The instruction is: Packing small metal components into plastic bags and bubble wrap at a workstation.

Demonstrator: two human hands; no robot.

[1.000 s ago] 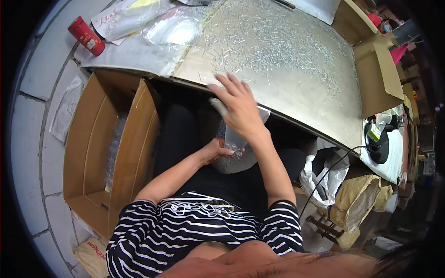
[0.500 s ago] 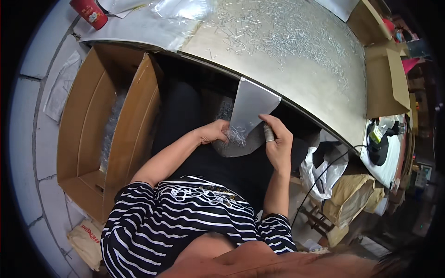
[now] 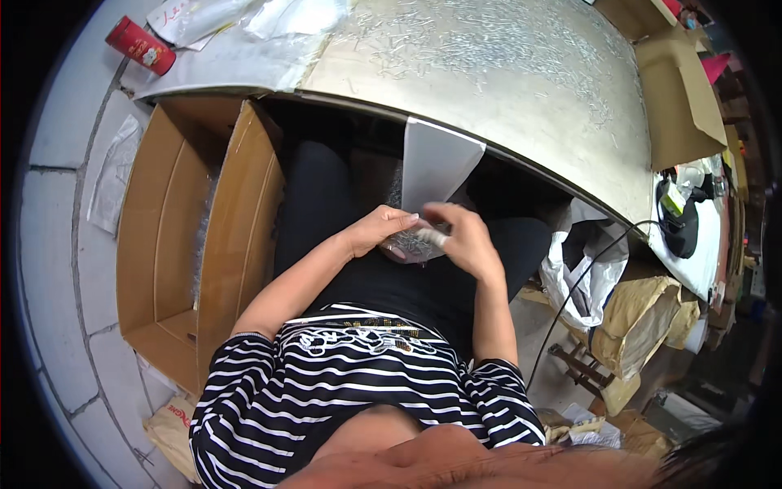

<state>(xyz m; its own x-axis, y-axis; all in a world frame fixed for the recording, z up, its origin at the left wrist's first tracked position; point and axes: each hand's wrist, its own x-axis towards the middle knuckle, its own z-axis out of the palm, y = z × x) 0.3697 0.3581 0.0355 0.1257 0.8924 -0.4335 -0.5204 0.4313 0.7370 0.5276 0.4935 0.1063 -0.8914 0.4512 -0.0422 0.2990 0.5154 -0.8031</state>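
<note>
A clear plastic bag [image 3: 405, 248] with thin, silvery bent metal pieces in it lies at my lap. My left hand [image 3: 381, 229] is closed in a pinch at its upper edge. Over the bag's right side is my right hand [image 3: 466, 240], with pale tape around one digit; its fingertips are smeared by motion, so their grip is unclear. Just beyond both hands, a grey-white sheet-like chute [image 3: 440, 163] slants down from the table edge toward the bag. Its lower end is partly hidden behind my fingers.
Many loose metal pieces [image 3: 489, 49] are spread over the metal-topped table [image 3: 391, 85]. An open cardboard box [image 3: 236, 236] stands at my left, with clear plastic inside. A red canister [image 3: 141, 46] is at the far left. On the right hang a white plastic bag [image 3: 574, 281] and a black cable [image 3: 570, 297].
My right hand has left the chute's side and moved left over the bag, near my left hand. The left hand has shifted slightly to the bag's upper edge. The whole view has shifted a little.
</note>
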